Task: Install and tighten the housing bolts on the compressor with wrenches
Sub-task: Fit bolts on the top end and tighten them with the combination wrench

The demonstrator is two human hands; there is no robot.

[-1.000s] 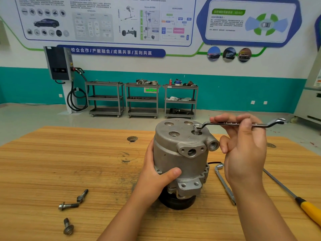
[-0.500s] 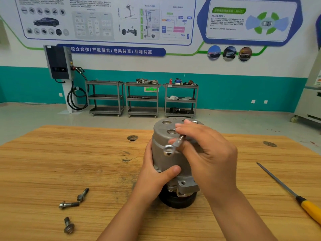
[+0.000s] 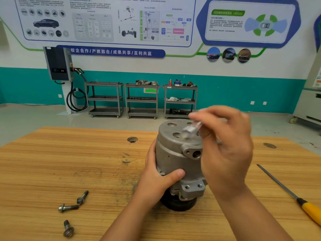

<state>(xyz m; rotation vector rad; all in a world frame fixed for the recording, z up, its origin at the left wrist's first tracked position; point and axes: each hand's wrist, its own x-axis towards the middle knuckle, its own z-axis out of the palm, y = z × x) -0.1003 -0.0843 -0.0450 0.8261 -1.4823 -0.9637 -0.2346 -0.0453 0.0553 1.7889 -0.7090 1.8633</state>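
The compressor [image 3: 175, 153] stands upright on its black pulley at the middle of the wooden table [image 3: 69, 162]. The left hand [image 3: 156, 178] grips its left side, fingers wrapped behind and thumb pressed across the front. The right hand [image 3: 225, 150] hovers over the top face, fingers curled and pinching a wrench [image 3: 191, 129] too blurred to make out well. Three loose bolts [image 3: 69, 206] lie on the near left of the table. A yellow-handled screwdriver [image 3: 284, 188] lies well off to the right.
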